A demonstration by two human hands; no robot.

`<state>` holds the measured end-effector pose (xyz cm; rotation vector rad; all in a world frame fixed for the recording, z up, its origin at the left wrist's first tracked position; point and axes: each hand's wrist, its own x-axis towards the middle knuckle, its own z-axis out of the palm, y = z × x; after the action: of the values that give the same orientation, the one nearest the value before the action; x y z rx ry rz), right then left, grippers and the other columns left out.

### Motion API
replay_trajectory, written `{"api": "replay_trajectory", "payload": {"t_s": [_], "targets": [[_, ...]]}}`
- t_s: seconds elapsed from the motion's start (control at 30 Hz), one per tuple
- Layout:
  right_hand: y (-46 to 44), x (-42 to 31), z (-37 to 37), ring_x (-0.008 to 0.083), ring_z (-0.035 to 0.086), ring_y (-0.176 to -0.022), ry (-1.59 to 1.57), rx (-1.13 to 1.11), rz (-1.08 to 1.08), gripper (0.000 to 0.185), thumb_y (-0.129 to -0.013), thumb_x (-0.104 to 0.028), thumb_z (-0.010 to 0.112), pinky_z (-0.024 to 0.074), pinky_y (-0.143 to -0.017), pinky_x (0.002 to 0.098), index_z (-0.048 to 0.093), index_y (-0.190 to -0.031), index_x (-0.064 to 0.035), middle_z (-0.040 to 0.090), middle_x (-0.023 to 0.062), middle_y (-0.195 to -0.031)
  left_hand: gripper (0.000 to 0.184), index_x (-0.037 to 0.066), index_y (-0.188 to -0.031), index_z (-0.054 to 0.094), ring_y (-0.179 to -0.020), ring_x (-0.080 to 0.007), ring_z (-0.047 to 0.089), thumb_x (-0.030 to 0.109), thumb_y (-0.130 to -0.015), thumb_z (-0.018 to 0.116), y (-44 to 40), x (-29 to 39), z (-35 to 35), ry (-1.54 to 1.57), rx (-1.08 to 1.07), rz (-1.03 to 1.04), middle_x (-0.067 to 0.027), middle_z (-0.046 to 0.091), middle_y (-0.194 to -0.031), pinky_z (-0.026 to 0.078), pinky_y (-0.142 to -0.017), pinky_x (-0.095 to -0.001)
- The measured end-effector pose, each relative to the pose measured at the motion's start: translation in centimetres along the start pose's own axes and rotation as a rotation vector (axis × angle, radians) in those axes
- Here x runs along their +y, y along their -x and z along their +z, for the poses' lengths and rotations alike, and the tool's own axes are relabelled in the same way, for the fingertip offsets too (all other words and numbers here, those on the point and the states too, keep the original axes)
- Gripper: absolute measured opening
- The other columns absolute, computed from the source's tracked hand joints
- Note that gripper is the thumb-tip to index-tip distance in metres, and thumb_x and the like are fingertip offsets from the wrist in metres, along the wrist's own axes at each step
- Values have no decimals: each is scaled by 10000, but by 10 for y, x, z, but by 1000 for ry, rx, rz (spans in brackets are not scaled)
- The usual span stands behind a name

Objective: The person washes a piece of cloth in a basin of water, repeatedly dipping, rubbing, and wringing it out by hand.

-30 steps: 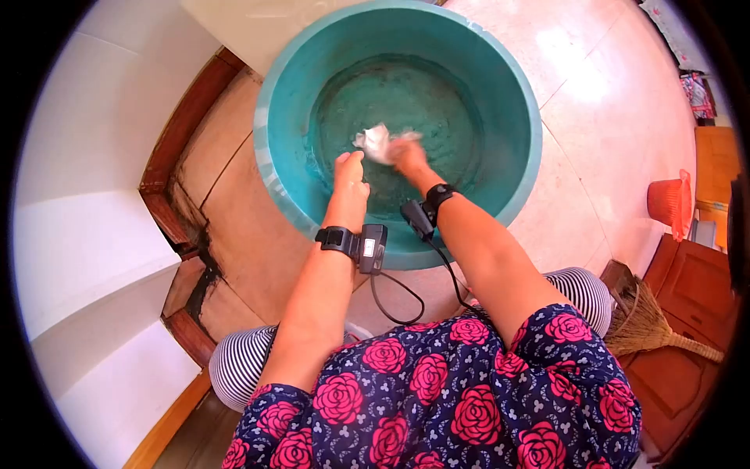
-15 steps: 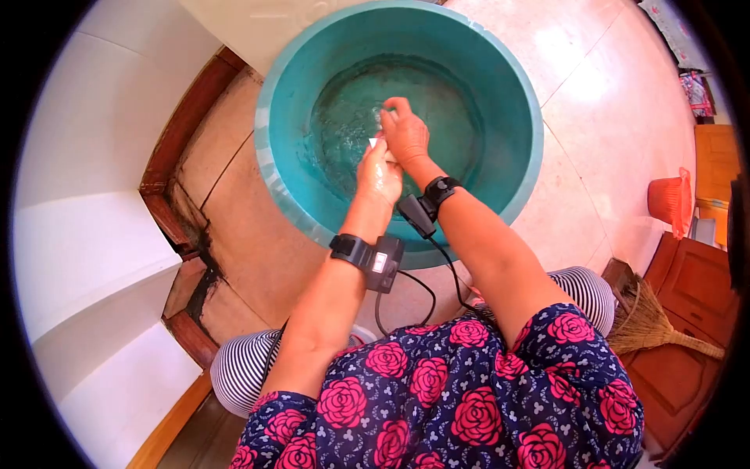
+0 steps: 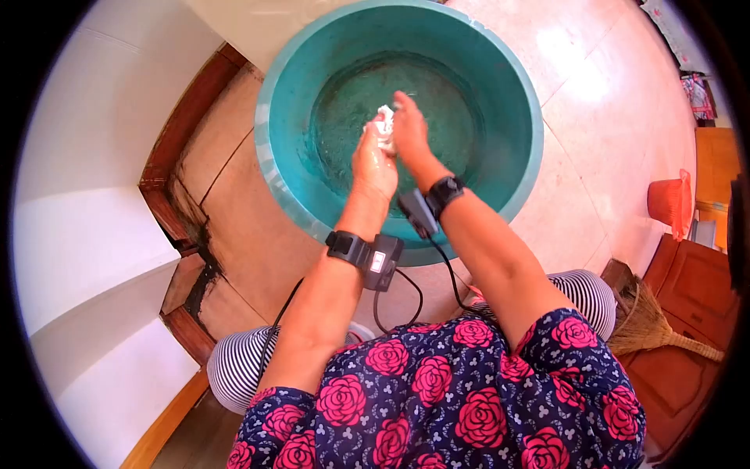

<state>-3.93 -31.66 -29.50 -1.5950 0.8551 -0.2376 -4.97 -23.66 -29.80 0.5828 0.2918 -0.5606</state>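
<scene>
A large teal tub (image 3: 519, 156) stands on the floor with shallow water at its bottom. Over the water, a small crumpled white cloth (image 3: 384, 127) is between my two hands. My left hand (image 3: 374, 166) is wet and closed round the lower left side of the cloth. Against the cloth's right side is my right hand (image 3: 409, 131), its fingers pointing up and pressed together, slightly blurred. Whether its fingers grip the cloth's edge is hard to see. Black devices with cables are strapped to both wrists.
An orange-red bin (image 3: 669, 202) stands at the right, above a straw broom (image 3: 644, 327) by reddish-brown cabinet doors (image 3: 687, 313). White curved steps or panels (image 3: 94, 250) with brown trim run along the left. My striped knees flank the tub's near side.
The white cloth, earlier loose at my right hand and then mostly covered by both hands, now shows bunched between them. My left hand has moved up and right to meet my right hand.
</scene>
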Motion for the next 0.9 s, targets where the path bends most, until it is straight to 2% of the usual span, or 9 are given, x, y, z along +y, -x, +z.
{"api": "replay_trajectory", "payload": {"t_s": [0.13, 0.27, 0.33, 0.47, 0.57, 0.7, 0.73, 0.83, 0.9], "targets": [[41, 20, 46, 202, 563, -913, 135, -148, -744, 324, -800, -72, 505, 447, -795, 295, 514, -1124, -80, 573, 119, -1061, 357, 37, -1062, 505, -986, -229, 527, 328, -888, 390, -30, 31, -47, -97, 74, -22, -113, 547, -1074, 401, -881, -350], [-29, 56, 6, 207, 560, -911, -62, -31, -103, 312, -814, -44, 474, 451, -777, 297, 522, -1120, -84, 581, 121, -1028, 393, -18, -1119, 442, -1073, -264, 468, 302, -894, 406, -12, 16, -18, 122, -54, -20, -147, 492, -1147, 347, -946, -381], [-39, 52, -15, 176, 543, -901, -335, 109, -4, 291, -812, -40, 475, 427, -801, 275, 538, -1095, -66, 591, 89, -988, 380, -22, -1119, 430, -1101, -285, 448, 286, -910, 353, -14, 30, -10, 145, 61, 25, -155, 474, -1174, 342, -952, -407], [-41, 52, -29, 212, 576, -887, 24, -14, -198, 302, -732, -37, 509, 440, -790, 298, 617, -987, -158, 613, 87, -980, 356, 7, -1185, 378, -1231, -318, 289, 166, -867, 407, -11, 34, -25, -92, 372, 2, -148, 379, -1263, 272, -992, -413], [-49, 68, -50, 224, 584, -886, 458, 8, 41, 333, -687, -78, 562, 441, -810, 306, 608, -999, -185, 617, 85, -981, 438, 66, -1214, 364, -1214, -296, 272, 100, -787, 459, 7, 37, -38, -373, 514, -77, -133, 341, -1272, 260, -965, -433], [-48, 79, -63, 349, 430, -1090, 319, 307, 281, 437, -661, -191, 656, 384, -897, 403, 554, -1086, -173, 438, 180, -1201, 520, 75, -1224, 355, -1084, -253, 376, 135, -734, 521, -5, 33, -65, -536, 618, -57, -120, 389, -1201, 281, -911, -485], [-41, 79, -57, 405, 326, -1147, 394, 230, 304, 457, -652, -213, 682, 356, -907, 450, 544, -1082, -142, 323, 204, -1267, 510, 69, -1211, 365, -1075, -255, 382, 147, -734, 527, 1, 32, -59, -562, 617, -75, -124, 399, -1192, 291, -899, -496], [-25, 116, -18, 287, 550, -907, 759, -235, -33, 290, -643, -136, 679, 446, -778, 356, 605, -923, -151, 586, 142, -936, 445, 77, -1184, 390, -1095, -294, 388, 235, -781, 497, 25, 29, -32, -639, 511, -216, -135, 390, -1206, 336, -885, -479], [-13, 123, 6, 153, 562, -755, -60, -502, 247, 217, -697, -60, 619, 453, -647, 272, 597, -913, -71, 593, 57, -827, 394, 96, -1154, 414, -1096, -320, 401, 282, -812, 472, 21, 29, -34, -543, 425, -277, -137, 397, -1203, 361, -877, -472]]}}
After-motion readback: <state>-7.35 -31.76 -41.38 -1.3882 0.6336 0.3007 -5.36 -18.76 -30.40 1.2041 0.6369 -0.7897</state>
